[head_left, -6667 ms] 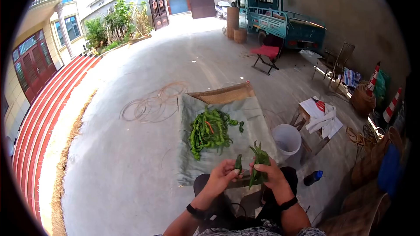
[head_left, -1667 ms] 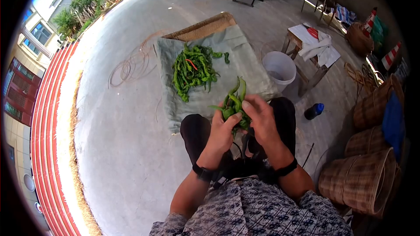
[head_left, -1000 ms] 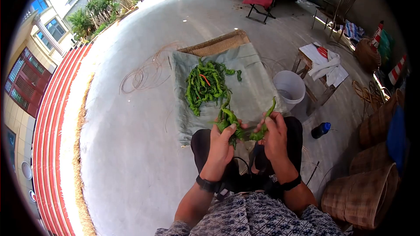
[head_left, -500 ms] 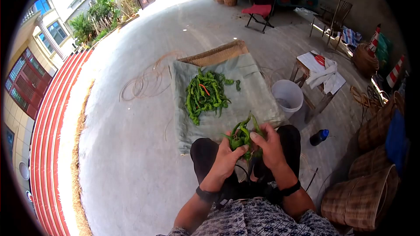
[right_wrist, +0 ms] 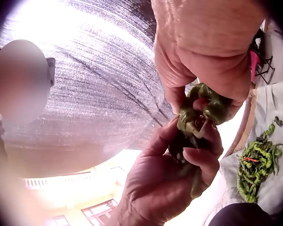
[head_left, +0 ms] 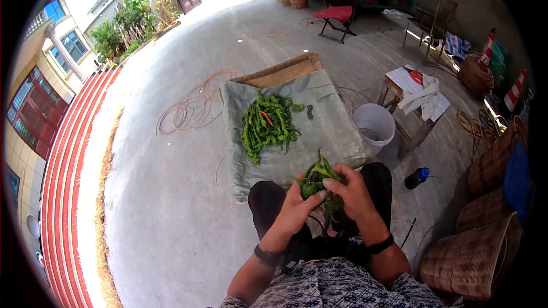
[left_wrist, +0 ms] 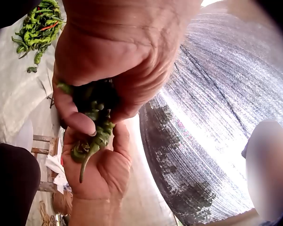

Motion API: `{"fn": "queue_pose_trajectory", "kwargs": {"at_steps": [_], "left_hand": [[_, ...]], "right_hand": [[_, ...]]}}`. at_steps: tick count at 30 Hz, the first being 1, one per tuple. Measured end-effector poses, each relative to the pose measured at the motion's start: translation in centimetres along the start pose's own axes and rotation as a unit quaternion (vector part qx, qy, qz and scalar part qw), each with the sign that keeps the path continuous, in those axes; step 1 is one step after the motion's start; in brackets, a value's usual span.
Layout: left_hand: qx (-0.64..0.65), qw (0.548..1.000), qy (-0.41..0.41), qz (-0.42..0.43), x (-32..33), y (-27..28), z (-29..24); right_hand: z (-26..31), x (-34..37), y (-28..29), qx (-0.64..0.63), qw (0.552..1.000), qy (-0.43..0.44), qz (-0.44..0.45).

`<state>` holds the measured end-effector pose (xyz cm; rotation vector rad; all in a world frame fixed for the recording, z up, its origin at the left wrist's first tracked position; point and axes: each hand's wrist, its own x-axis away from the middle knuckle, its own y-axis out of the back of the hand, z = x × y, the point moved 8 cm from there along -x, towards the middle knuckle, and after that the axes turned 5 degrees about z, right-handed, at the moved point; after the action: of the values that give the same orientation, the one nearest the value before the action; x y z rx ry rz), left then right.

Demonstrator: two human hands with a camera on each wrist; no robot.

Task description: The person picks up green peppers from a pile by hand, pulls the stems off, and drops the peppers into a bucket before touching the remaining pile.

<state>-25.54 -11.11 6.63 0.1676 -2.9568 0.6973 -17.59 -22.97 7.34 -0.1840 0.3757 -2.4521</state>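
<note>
In the head view the left hand (head_left: 295, 210) grips a bunch of green peppers (head_left: 311, 187) above the lap. The right hand (head_left: 355, 195) is close against it, thumb and fingers round peppers at the bunch's right side. From the left wrist view, a curled pepper (left_wrist: 100, 136) lies between the two hands, its stem pointing down over the right palm. The right wrist view has glossy peppers (right_wrist: 217, 109) under the right fingers. Ahead, a pile of green peppers (head_left: 267, 122) with one red pepper (head_left: 266, 117) lies on a grey-green cloth (head_left: 319, 131).
Right of the cloth stands a white bucket (head_left: 375, 125), beside a small wooden table (head_left: 419, 131) with a white cloth on it. A dark bottle with a blue cap (head_left: 417, 178) is on the ground. Wicker baskets (head_left: 465, 262) line the right side; coiled strips (head_left: 185, 111) lie left.
Since one second ago, the right hand has moved left with its pepper to the bunch in the left hand. Over the last half second the hands have barely shifted.
</note>
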Motion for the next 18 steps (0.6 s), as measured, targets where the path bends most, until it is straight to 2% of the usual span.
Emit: {"fn": "queue_pose_trajectory", "kwargs": {"at_steps": [2, 5, 8, 11, 14, 18], "left_hand": [[0.029, 1.0, -0.002, 0.003, -0.1, 0.1, 0.3], [0.038, 0.999, -0.008, 0.0, -0.2, 0.3, 0.4], [0.033, 0.999, 0.013, 0.027, 0.0, 0.1, 0.3], [0.034, 0.999, 0.013, 0.035, 0.0, 0.2, 0.4], [0.042, 0.998, 0.017, 0.047, 0.1, 0.1, 0.1], [0.055, 0.998, 0.01, 0.042, 0.1, 0.2, 0.1]], "right_hand": [[-0.5, -0.1, 0.2, -0.014, 1.0, 0.002, 0.002], [-1.4, -0.3, 0.5, -0.103, 0.995, -0.016, -0.005], [-1.0, 0.0, 0.1, -0.23, 0.972, -0.05, 0.015], [-1.3, -0.3, 1.1, -0.286, 0.956, -0.033, 0.049], [-0.4, -0.1, 1.5, -0.267, 0.963, -0.038, -0.029], [-0.7, -0.2, 1.9, -0.303, 0.951, -0.041, -0.03]]}}
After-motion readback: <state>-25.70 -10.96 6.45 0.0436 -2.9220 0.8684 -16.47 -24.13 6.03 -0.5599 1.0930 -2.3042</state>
